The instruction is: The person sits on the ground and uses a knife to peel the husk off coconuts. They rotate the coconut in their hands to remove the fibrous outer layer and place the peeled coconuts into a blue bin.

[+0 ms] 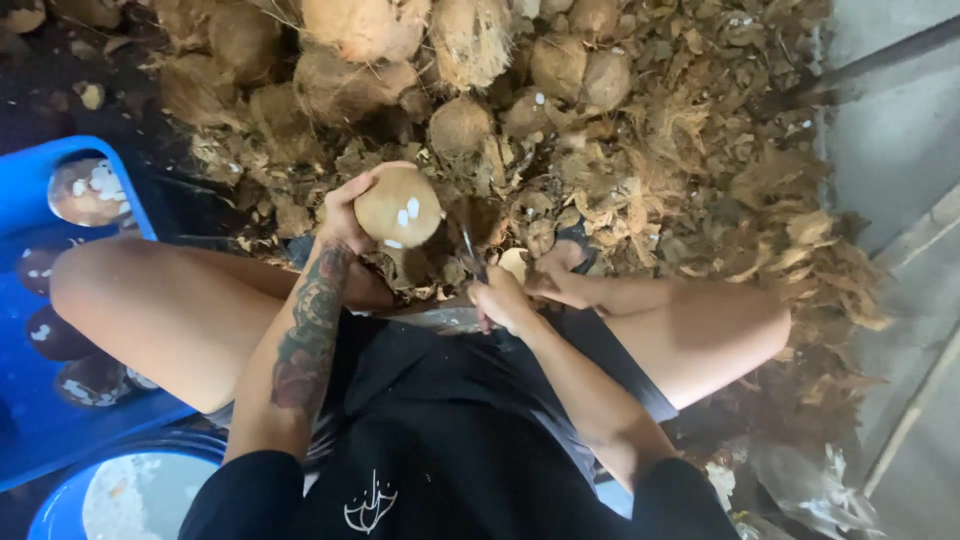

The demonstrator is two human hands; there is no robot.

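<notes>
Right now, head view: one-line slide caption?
Left hand holds a coconut; right hand grips a knife above husk pile.

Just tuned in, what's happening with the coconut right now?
A seated person holds a partly peeled coconut up in the left hand, brown with a few white patches showing. The right hand grips a dark blade tool just beside and below it. A heap of husked coconuts and loose husk scraps lies in front. Peeled coconuts sit in a blue crate on the person's left.
</notes>
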